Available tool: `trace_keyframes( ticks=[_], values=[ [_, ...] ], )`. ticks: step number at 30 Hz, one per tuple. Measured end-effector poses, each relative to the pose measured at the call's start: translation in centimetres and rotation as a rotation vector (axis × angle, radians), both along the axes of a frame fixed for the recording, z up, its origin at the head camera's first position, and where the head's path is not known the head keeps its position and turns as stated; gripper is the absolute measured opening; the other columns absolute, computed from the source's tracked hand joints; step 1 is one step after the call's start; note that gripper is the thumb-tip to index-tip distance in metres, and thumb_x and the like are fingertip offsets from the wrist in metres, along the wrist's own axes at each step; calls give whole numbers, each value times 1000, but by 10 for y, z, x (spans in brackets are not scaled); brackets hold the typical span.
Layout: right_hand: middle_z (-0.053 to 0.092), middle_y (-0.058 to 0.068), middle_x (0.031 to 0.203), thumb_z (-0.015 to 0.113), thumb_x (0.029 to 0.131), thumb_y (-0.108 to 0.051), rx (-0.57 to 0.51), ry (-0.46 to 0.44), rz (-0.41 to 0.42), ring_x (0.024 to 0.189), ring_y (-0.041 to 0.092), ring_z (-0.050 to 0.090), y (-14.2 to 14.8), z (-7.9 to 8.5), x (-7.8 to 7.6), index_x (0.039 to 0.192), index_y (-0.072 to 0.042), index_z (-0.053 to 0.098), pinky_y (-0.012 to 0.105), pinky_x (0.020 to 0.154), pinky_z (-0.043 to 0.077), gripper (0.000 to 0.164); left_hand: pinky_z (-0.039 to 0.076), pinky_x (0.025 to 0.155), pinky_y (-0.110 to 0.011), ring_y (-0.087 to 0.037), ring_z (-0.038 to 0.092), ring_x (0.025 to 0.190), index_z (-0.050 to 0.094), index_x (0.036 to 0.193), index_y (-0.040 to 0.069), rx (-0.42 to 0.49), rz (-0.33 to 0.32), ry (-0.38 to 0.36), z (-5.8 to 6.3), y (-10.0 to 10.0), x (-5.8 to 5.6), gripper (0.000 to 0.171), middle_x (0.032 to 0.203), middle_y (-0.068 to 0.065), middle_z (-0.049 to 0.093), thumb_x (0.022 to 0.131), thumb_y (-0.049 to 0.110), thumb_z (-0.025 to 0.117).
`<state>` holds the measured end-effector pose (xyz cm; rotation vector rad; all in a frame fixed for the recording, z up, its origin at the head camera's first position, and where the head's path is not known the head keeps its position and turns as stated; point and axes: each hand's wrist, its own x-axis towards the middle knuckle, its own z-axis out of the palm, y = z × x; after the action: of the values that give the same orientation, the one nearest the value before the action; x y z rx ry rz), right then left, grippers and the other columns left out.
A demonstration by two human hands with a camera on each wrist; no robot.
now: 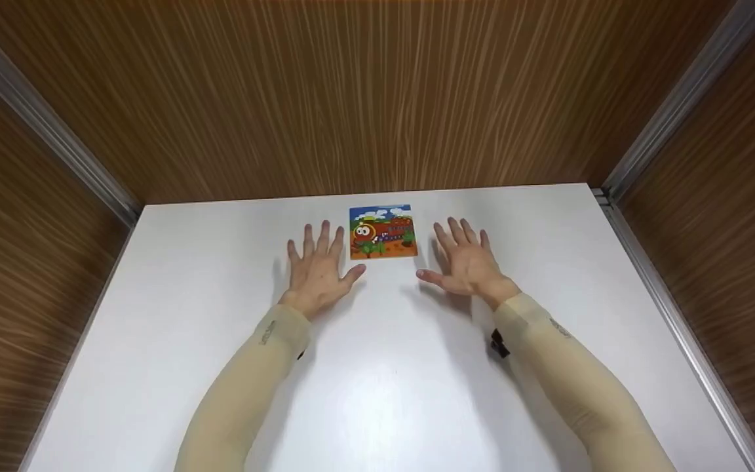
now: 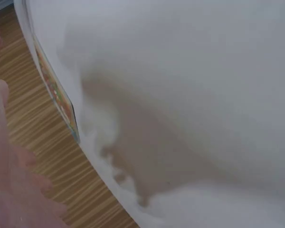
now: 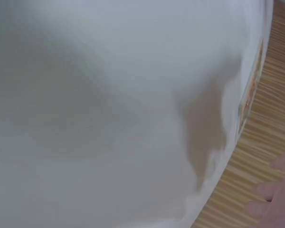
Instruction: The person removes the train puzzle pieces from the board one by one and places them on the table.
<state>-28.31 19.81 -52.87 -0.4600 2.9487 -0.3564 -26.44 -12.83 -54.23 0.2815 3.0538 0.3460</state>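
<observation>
A square picture puzzle or card (image 1: 383, 232) lies flat near the far edge of the white table; it shows a red cartoon caterpillar-like figure under a blue sky. To its left, my left hand (image 1: 320, 270) hovers with fingers spread, apart from it. My right hand (image 1: 469, 263) is held on the other side, fingers also spread and holding nothing. Both hands cast shadows on the table. In the left wrist view the picture (image 2: 57, 90) appears at a slant beside part of the left hand (image 2: 16, 180). The right wrist view shows only its thin edge (image 3: 250, 92).
The white table (image 1: 377, 380) is bounded by a brown wood-grain panel (image 1: 377, 98) at the back. Similar panels stand left (image 1: 17, 249) and right (image 1: 718, 216), with metal rails (image 1: 679, 328) along the sides. Cream sleeves (image 1: 246, 387) cover both forearms.
</observation>
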Motion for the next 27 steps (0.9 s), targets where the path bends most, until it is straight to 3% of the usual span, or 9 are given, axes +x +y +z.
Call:
trace_keyframes(
  ticks=[9,17,27],
  values=[
    [13,18,191,56,100,-77,20,-23,10,179,44,10,-29,-12,-24,182,-17,19,69,143,7,108,7,141,-76,-47,0,179,14,183,21,-35,-10,-90,-3,24,-18,96,193,-13,5,109,78,38],
    [15,20,190,44,107,-72,22,-33,45,178,45,13,-43,-23,-36,182,-15,20,69,143,11,97,9,143,-70,-43,0,180,15,183,18,-13,-53,-158,-3,41,-19,89,193,-13,3,114,70,36],
    [15,21,190,33,115,-62,44,-51,146,178,45,14,-54,-28,-35,181,-10,16,69,142,17,86,3,145,-66,-39,-6,180,8,183,17,-58,-74,-261,-15,55,-20,87,193,-11,-6,115,68,26]
  ],
)
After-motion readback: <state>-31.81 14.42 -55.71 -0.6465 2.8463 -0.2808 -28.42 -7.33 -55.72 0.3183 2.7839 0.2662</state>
